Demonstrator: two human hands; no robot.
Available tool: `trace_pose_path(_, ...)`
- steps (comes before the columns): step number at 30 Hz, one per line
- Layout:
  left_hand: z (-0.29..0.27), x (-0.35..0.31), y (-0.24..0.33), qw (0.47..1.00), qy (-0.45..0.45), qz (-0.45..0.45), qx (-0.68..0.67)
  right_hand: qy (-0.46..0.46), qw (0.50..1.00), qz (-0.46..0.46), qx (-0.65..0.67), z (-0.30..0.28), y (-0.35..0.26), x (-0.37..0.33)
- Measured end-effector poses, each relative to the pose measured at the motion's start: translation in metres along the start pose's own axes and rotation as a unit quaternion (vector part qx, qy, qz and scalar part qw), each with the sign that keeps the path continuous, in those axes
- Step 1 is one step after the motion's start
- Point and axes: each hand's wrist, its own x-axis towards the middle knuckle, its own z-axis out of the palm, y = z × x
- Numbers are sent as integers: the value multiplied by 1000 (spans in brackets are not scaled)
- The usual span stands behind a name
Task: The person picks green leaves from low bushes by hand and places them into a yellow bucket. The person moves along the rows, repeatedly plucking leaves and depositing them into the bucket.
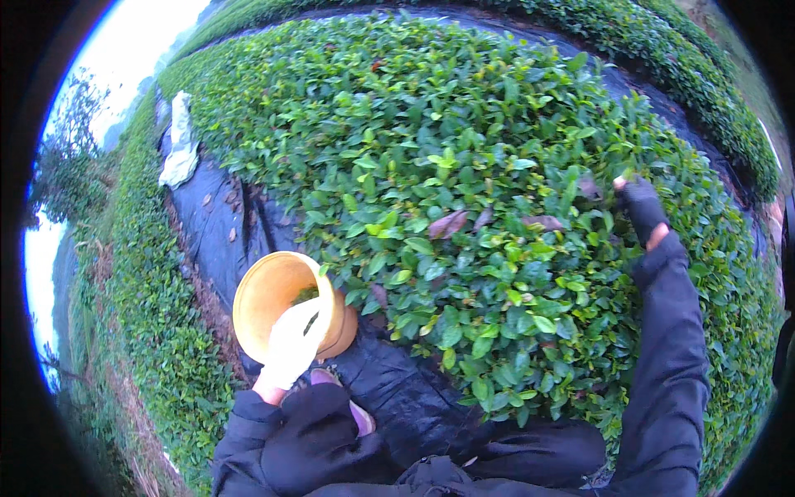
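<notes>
My left hand (295, 341), in a white glove bleached by glare, reaches over the near rim of a yellow bucket (255, 286). It appears to grip the bucket, though its fingertips are hard to make out. Some green leaves (306, 294) lie inside the bucket. Out to the right, my right hand (639, 203) wears a dark glove with bare fingertips. Its fingers are drawn together among the shoots of a dense green tea bush (464, 182); what they pinch is too small and blurred to name.
Black ground sheeting (211, 224) runs along the row's left side. A pale crumpled bag (180, 145) lies farther up it. Brown dry leaves (448, 224) rest on the bush. More hedge rows (149, 323) flank both sides. My shoe (361, 418) is beside the bucket.
</notes>
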Motion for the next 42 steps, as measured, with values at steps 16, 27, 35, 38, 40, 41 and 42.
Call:
trace_pose_path(16, -77, -71, -171, 991, -10, -121, 63, -218, 944, 113, 222, 292, -193, -50)
trace_pose_path(27, -153, 63, -403, 950, 124, -152, 243, 33, 997, -72, -3, 419, -215, 78)
trace_pose_path(35, -162, 110, -450, 959, 88, -139, 230, 83, 861, -142, -482, 448, -217, 141)
trace_pose_path(38, -162, 110, -458, 957, 91, -149, 232, 91, 850, -105, -508, 464, -222, 142)
trace_pose_path(40, -167, 111, -466, 960, 132, -171, 180, 117, 854, -92, -499, 469, -221, 144)
trace_pose_path(41, -169, 112, -469, 957, 120, -178, 197, 122, 860, -86, -489, 474, -219, 145)
trace_pose_path(42, -170, 113, -469, 954, 107, -184, 212, 128, 864, -79, -480, 480, -220, 144)
